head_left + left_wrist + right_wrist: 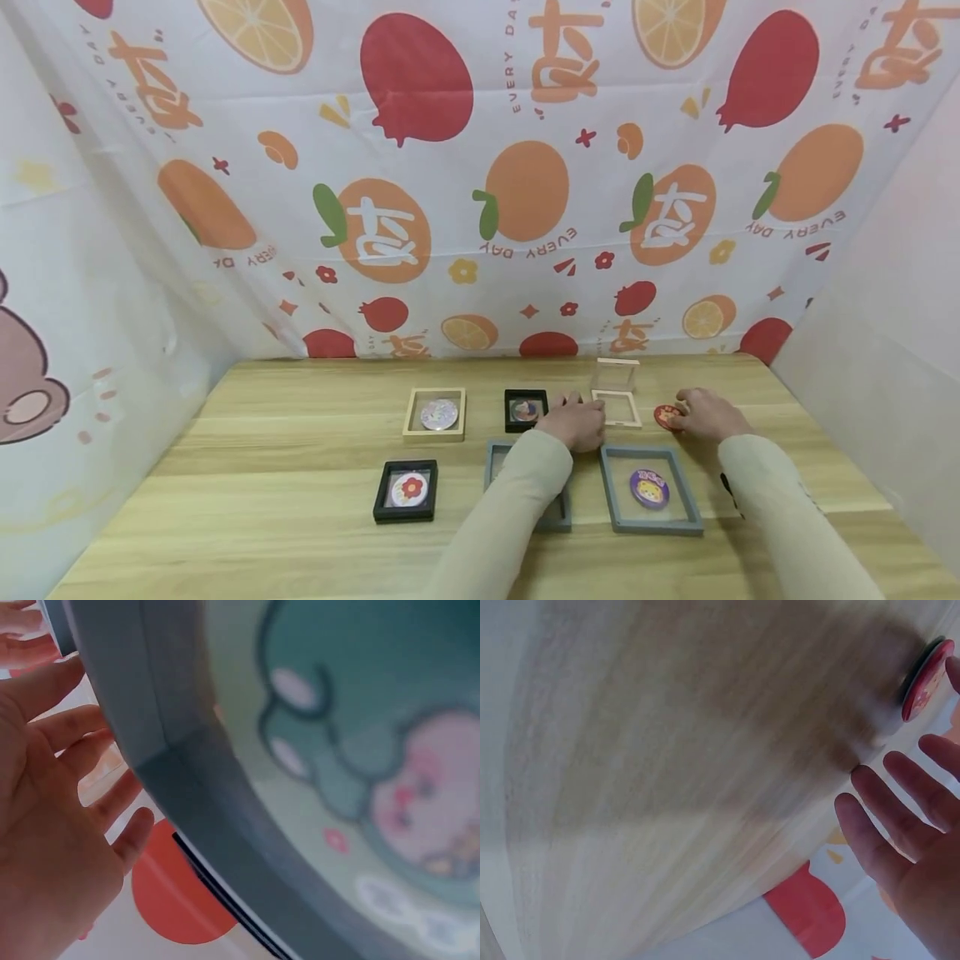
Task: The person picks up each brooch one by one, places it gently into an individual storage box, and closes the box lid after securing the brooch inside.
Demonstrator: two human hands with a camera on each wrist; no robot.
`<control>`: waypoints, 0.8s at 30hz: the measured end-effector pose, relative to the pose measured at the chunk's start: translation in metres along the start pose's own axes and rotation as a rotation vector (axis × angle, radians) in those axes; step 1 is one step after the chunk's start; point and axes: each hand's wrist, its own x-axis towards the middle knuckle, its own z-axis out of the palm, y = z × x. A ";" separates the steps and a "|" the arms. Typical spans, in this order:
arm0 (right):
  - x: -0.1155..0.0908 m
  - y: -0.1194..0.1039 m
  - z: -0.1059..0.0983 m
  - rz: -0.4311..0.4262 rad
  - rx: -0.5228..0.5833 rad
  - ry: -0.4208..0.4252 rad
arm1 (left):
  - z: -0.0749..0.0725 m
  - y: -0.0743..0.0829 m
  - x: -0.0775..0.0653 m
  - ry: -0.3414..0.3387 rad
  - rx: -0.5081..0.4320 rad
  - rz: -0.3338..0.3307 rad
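Note:
A small red badge (666, 417) lies on the table at the right. My right hand (708, 414) is over its edge, the thumb close by; the right wrist view shows the fingers spread, with the red badge (928, 682) near the thumb tip. Left of it stands an opened pale display frame (617, 408), its clear lid raised. My left hand (576, 422) is at this frame's left side, fingers loosely extended, between it and a small black frame (525, 409) with a round badge. Whether its fingertips touch the pale frame is hard to tell.
Under my left forearm lies a blue-grey frame (555, 527), partly hidden. Another blue-grey frame (652, 527) holds a purple badge. Further left are a cream frame (408, 414) and a black frame (381, 492), each holding a badge. A fruit-printed curtain (450, 317) backs the table.

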 end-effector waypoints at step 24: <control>0.000 -0.006 0.004 -0.001 0.005 -0.008 | -0.001 -0.003 -0.015 0.016 0.006 -0.057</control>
